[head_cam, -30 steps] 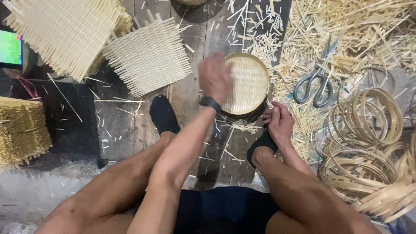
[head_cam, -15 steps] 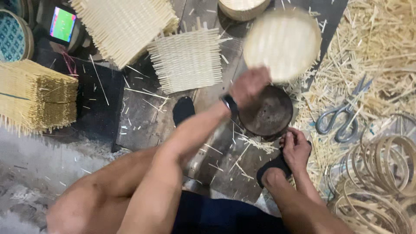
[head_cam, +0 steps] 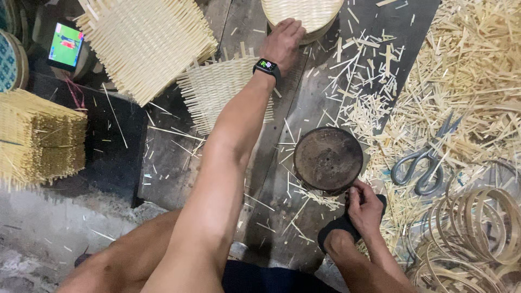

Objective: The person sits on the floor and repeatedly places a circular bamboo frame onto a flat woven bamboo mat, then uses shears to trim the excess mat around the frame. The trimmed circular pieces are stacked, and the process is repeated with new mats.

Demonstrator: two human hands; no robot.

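My left hand (head_cam: 282,40) reaches far forward, palm down, fingers closed over the rim of a round woven bamboo tray (head_cam: 309,13) on top of a stack at the top edge. A dark watch (head_cam: 266,66) sits on that wrist. A dark round block (head_cam: 328,159) stands on the plank floor in front of me. My right hand (head_cam: 363,209) rests on my black sandal (head_cam: 336,228), its curled fingers pinching the block's near rim.
Grey scissors (head_cam: 426,163) lie right of the block among bamboo slivers (head_cam: 472,70). Bamboo hoops (head_cam: 477,233) are piled at lower right. Two square woven mats (head_cam: 146,43) (head_cam: 228,92) lie at upper left, beside a lit phone (head_cam: 65,43) and a strip bundle (head_cam: 38,141).
My left hand lifted the round woven tray off the dark block and carried it forward onto the stack. The right hand stayed by the block.
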